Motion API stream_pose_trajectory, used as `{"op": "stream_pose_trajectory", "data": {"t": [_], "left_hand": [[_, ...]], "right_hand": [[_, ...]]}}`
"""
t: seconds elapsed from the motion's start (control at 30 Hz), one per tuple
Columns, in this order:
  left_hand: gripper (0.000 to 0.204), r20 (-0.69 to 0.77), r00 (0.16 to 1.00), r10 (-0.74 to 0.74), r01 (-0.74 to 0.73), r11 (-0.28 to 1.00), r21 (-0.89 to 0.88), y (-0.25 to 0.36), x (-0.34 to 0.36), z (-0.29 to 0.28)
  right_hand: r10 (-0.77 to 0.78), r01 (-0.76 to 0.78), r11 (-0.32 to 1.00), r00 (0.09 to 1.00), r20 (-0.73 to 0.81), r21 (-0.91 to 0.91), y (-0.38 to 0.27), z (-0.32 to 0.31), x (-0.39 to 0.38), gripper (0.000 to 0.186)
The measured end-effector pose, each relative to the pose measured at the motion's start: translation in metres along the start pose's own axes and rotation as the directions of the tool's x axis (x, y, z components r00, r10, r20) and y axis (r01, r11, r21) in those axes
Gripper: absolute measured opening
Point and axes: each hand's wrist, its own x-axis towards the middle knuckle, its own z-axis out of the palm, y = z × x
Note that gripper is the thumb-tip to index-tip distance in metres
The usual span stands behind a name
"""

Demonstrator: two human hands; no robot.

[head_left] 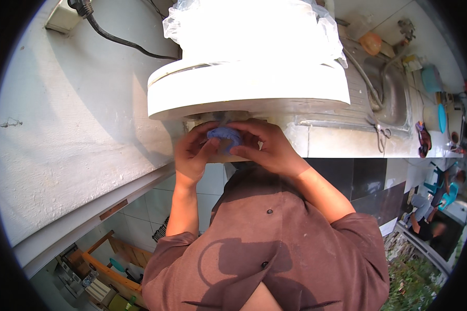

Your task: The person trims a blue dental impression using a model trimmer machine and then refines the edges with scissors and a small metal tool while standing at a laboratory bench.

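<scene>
A crumpled blue ring-shaped thing is between my two hands, with a gap in its middle; whether it is cloth or soft plastic I cannot tell. My left hand pinches its left side with thumb and fingers. At its right side, my right hand has its fingers curled over the top and the thumb below. Both hands are just in front of a large white rounded appliance, beneath its overhanging rim. Strong glare washes out the upper part of the appliance, and its underside is in shadow.
Clear plastic wrapping hangs on the appliance. Left of it, a black cord runs from a plug. On the right are a metal sink, a hose and scissors on the counter. A person is farther off at the right.
</scene>
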Motion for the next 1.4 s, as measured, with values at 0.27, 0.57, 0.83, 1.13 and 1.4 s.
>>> {"op": "stream_pose_trajectory", "data": {"t": [0.27,0.57,0.83,1.13,1.4], "left_hand": [[0.021,0.032,0.988,-0.151,0.152,0.913,-0.379,-0.008,0.000,-0.004],[0.029,0.199,0.941,-0.275,0.339,0.782,-0.523,0.005,0.004,-0.004],[0.035,0.205,0.958,-0.201,0.260,0.912,-0.316,0.002,0.003,-0.006],[0.039,0.203,0.960,-0.192,0.241,0.937,-0.253,0.001,0.002,-0.008],[0.038,0.221,0.952,-0.212,0.264,0.934,-0.241,0.006,0.003,-0.003]], "right_hand": [[0.097,-0.104,0.975,0.994,0.042,0.197,0.001,-0.002,0.000,0.048],[0.176,-0.148,0.853,0.984,-0.008,0.501,0.009,0.002,0.003,0.042],[0.279,-0.260,0.718,0.957,0.076,0.645,0.009,-0.005,0.004,0.039],[0.230,-0.244,0.768,0.968,0.101,0.592,0.011,-0.006,0.005,0.035],[0.297,-0.295,0.712,0.949,0.107,0.637,0.012,-0.010,0.004,0.037]]}}
